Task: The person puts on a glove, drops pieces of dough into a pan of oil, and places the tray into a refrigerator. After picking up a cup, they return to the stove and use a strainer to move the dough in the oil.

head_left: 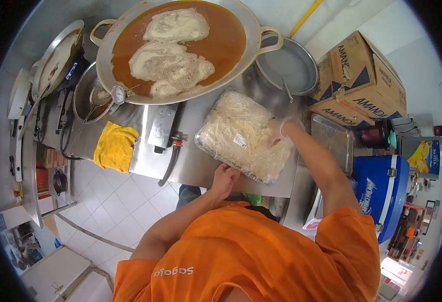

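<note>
The shallow rectangular tray of pale, film-wrapped crumbly food [226, 123] was set on the silvery metal counter [193, 166], its near edge clamped by the bare left hand [224, 180] — the clear-gloved right hand's [285, 130] grip couldn't be told — and was judged heavy, soft-topped, slippery, best held by opposite edges.

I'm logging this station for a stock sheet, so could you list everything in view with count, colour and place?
large pan: 1, grey, rear centre, holding brown, foamy liquid
thermometer: 1, silver, large pan's near-left rim
plastic-wrapped food: 1 batch, pale, counter centre
yellow cloth: 1, yellow, counter's left front
round metal pan: 1, grey, rear right
AMANDA carton: at least 1, brown, right
cooler: 1, blue, far right
counter: 1, grey, centre
smaller edge items: too unclear to count
left hand: 1, food's near edge
right hand: 1, food's right side
</note>
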Available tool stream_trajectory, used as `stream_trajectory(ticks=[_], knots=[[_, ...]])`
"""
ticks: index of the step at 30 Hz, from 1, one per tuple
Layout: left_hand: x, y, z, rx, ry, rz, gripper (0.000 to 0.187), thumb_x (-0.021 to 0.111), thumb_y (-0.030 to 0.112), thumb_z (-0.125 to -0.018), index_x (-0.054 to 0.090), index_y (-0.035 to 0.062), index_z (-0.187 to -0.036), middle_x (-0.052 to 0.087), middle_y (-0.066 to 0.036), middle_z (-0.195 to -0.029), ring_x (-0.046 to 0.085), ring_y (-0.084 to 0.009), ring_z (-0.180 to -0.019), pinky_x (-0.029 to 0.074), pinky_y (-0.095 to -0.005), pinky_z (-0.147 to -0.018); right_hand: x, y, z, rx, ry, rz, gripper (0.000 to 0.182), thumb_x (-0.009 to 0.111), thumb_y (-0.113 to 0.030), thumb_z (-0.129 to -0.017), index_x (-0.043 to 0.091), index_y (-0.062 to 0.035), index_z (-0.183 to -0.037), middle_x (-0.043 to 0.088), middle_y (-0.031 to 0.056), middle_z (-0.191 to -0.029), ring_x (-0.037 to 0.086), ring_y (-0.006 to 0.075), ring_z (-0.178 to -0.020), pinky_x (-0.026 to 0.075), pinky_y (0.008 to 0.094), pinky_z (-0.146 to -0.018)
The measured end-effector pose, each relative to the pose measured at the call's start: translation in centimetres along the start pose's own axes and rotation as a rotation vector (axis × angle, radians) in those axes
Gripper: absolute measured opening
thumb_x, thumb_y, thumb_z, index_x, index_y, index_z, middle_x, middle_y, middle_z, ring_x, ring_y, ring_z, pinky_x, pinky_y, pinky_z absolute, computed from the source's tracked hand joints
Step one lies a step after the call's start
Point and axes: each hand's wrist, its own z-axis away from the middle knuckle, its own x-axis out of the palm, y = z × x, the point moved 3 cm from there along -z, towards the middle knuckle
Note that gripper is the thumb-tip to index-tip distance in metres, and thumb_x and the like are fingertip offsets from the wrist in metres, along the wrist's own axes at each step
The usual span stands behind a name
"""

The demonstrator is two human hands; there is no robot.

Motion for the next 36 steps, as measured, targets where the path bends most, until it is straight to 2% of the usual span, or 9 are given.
stream_trajectory(ticks=[2, 10, 18, 20, 22, 28, 30, 33, 36], knots=[[0.3, -0.6, -0.1, -0.008, 0.002, 0.021, 0.038, 0.056, -0.009, -0.085, 0.041, 0.0014, -0.119, 0.061, -0.01, -0.104, 0.062, -0.0182, -0.092, 0.052, -0.0263, -0.08, -2.3, -2.7, 2.6, 0.108, -0.035, -0.008, 0.079, 0.088, -0.047, -0.055, 0.065, -0.012, -0.122, 0.067, 0.0137, -0.119, 0.064, 0.0309, -0.106, 0.05, 0.0395, -0.09], [1.7, -1.6, 0.4, -0.017, 0.039, 0.118, 0.041, 0.057, -0.01, -0.083, 0.039, 0.002, -0.118, 0.057, -0.009, -0.105, 0.058, -0.0166, -0.091, 0.051, -0.0275, -0.077, -3.0, -4.3, 4.2, 0.392, 0.011, 0.048, 0.077, 0.081, -0.044, -0.057, 0.064, -0.0039, -0.121, 0.067, 0.0202, -0.114, 0.065, 0.0308, -0.106, 0.051, 0.0383, -0.092], [1.2, -2.0, 0.2, 0.011, 0.0, 0.084, 0.041, 0.057, -0.009, -0.083, 0.039, 0.0034, -0.118, 0.057, -0.008, -0.104, 0.058, -0.0165, -0.09, 0.05, -0.0281, -0.078, 1.6, -2.8, 2.4, 0.185, 0.381, -0.144, 0.057, 0.076, -0.035, -0.062, 0.068, -0.0004, -0.106, 0.068, 0.0251, -0.103, 0.066, 0.0362, -0.098, 0.052, 0.0401, -0.09], [0.2, -2.2, -0.3, -0.058, -0.07, -0.07, 0.048, 0.052, -0.008, -0.089, 0.033, 0.0042, -0.131, 0.053, -0.015, -0.129, 0.057, -0.024, -0.114, 0.049, -0.0334, -0.096, 1.1, -3.7, 3.6, 0.18, 0.432, -0.14, 0.052, 0.074, -0.032, -0.065, 0.068, 0.0027, -0.103, 0.067, 0.027, -0.1, 0.067, 0.0373, -0.097, 0.053, 0.0412, -0.088], [-0.6, -2.1, -0.6, -0.058, -0.155, -0.129, 0.051, 0.053, -0.007, -0.089, 0.032, 0.0047, -0.134, 0.053, -0.015, -0.131, 0.057, -0.024, -0.115, 0.049, -0.0335, -0.095, 0.7, -4.7, 4.7, 0.172, 0.466, -0.143, 0.048, 0.071, -0.029, -0.067, 0.068, 0.0058, -0.1, 0.067, 0.029, -0.097, 0.067, 0.0383, -0.095, 0.054, 0.0423, -0.086], [-1.8, 2.7, 1.8, -0.209, -0.218, -0.72, 0.051, 0.061, 0.003, -0.09, 0.039, 0.0041, -0.137, 0.055, -0.016, -0.132, 0.058, -0.0226, -0.115, 0.05, -0.033, -0.091, -0.9, -5.0, 6.3, 0.126, 0.49, -0.013, 0.058, 0.076, -0.027, -0.065, 0.063, -0.0007, -0.115, 0.067, 0.0276, -0.1, 0.066, 0.039, -0.096, 0.052, 0.0406, -0.09], [-3.9, 4.6, 3.3, -0.233, -0.228, -0.806, 0.051, 0.063, 0.006, -0.09, 0.043, 0.0039, -0.136, 0.057, -0.016, -0.131, 0.058, -0.0219, -0.114, 0.05, -0.0335, -0.091, -3.6, -7.2, 10.3, -0.007, 0.496, -0.359, 0.065, 0.078, -0.027, -0.065, 0.059, -0.006, -0.124, 0.065, 0.0269, -0.109, 0.065, 0.036, -0.102, 0.05, 0.0388, -0.093], [-6.8, 9.3, 7.3, 0.019, -0.182, -0.857, 0.042, 0.062, 0.007, -0.091, 0.05, 0.0035, -0.131, 0.06, -0.014, -0.128, 0.061, -0.0199, -0.11, 0.049, -0.0302, -0.09, -2.6, -5.6, 9.3, -0.13, 0.523, -0.392, 0.061, 0.08, -0.026, -0.069, 0.059, -0.0095, -0.124, 0.062, 0.0202, -0.123, 0.061, 0.0326, -0.11, 0.048, 0.0384, -0.096], [-11.3, 13.6, 12.5, 0.009, -0.086, -0.763, 0.04, 0.061, 0.009, -0.092, 0.05, 0.0068, -0.131, 0.063, -0.013, -0.125, 0.063, -0.0197, -0.108, 0.049, -0.0306, -0.087, 0.0, -3.1, 8.4, -0.051, 0.498, -0.684, 0.059, 0.08, -0.025, -0.075, 0.057, -0.012, -0.128, 0.059, 0.0124, -0.13, 0.06, 0.0287, -0.114, 0.048, 0.0383, -0.096]])
